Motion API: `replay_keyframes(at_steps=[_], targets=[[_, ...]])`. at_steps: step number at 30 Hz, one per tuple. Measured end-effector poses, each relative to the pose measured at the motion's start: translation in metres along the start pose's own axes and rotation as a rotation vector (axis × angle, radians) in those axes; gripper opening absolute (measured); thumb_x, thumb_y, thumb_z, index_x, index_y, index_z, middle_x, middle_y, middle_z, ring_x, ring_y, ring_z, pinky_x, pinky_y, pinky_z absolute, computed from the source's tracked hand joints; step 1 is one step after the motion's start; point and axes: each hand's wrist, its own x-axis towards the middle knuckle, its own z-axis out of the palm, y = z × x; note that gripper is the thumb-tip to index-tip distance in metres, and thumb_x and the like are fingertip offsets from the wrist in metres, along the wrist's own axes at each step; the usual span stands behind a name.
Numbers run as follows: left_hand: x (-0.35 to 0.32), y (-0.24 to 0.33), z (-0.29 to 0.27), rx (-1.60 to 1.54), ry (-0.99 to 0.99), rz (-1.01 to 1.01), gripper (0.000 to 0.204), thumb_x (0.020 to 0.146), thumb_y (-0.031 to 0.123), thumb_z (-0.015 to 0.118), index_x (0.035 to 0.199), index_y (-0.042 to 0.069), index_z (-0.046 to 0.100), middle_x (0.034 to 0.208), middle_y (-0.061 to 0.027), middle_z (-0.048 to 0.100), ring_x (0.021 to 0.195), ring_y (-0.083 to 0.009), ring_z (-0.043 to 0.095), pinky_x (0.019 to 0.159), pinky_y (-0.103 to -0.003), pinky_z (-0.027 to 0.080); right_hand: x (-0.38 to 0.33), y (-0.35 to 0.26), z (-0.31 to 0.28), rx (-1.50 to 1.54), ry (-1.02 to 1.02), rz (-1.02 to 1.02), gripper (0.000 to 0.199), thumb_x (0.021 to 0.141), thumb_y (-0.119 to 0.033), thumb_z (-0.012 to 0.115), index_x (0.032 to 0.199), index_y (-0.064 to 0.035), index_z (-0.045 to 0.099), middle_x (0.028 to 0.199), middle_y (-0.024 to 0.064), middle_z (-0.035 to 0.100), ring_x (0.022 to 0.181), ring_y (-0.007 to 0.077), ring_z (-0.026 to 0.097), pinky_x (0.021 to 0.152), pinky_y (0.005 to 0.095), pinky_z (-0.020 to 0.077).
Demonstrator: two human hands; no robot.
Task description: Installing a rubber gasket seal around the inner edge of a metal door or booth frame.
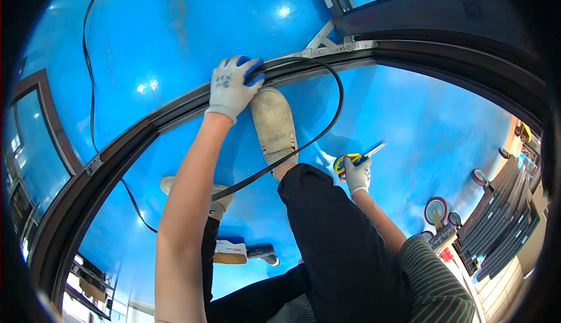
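Observation:
My left hand (229,89), in a white glove with blue-coated fingers, rests on the far bar of a large dark brown window or door frame (181,109). Its fingers curl over a black rubber strip (340,96) lying along that bar. From there the strip loops rightward, then back past my shoe (272,118) and behind my left forearm. My gloved right hand (358,178) grips yellow-handled scissors (340,163) low to the right, inside the frame. Their blades point up and right, apart from the strip.
A silver metal hinge arm (321,41) is fixed to the frame's far bar. A thin black cord (89,66) trails across the blue floor at left. Near my feet lie a small box (229,252) and a dark tool (260,252). Wheels and stacked dark profiles (497,223) stand at right.

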Motion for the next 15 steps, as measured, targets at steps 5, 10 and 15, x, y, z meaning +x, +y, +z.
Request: replay_keyframes(at_steps=[5,10,15], targets=[[0.018,0.010,0.005,0.110,-0.083,-0.029,0.039,0.085,0.031,0.074,0.121,0.015,0.070,0.122,-0.0067,0.064,0.106,-0.0281,0.059,0.096,-0.039,0.045,0.010,-0.005,0.007,0.058,0.128,-0.090,0.061,0.081,-0.033,0.076,0.125,-0.0029,0.048,0.098,0.0178,0.068,0.083,0.0369,0.069,0.078,0.0416,0.0537],[0.020,0.009,0.004,0.296,-0.134,0.093,0.039,0.085,0.031,0.073,0.118,0.011,0.069,0.122,-0.0071,0.064,0.105,-0.0281,0.060,0.094,-0.039,0.046,0.020,0.019,0.006,-0.031,0.295,-0.431,0.064,0.078,-0.027,0.077,0.130,-0.0033,0.046,0.097,0.0171,0.068,0.084,0.0368,0.068,0.078,0.0414,0.0538],[0.025,0.018,0.004,0.238,-0.179,-0.065,0.037,0.086,0.026,0.072,0.118,0.009,0.066,0.120,-0.0067,0.064,0.106,-0.0293,0.060,0.094,-0.039,0.047,0.019,0.014,-0.012,-0.234,0.113,-0.266,0.062,0.077,-0.020,0.077,0.130,-0.0034,0.049,0.097,0.0159,0.067,0.083,0.0367,0.067,0.078,0.0420,0.0535]])
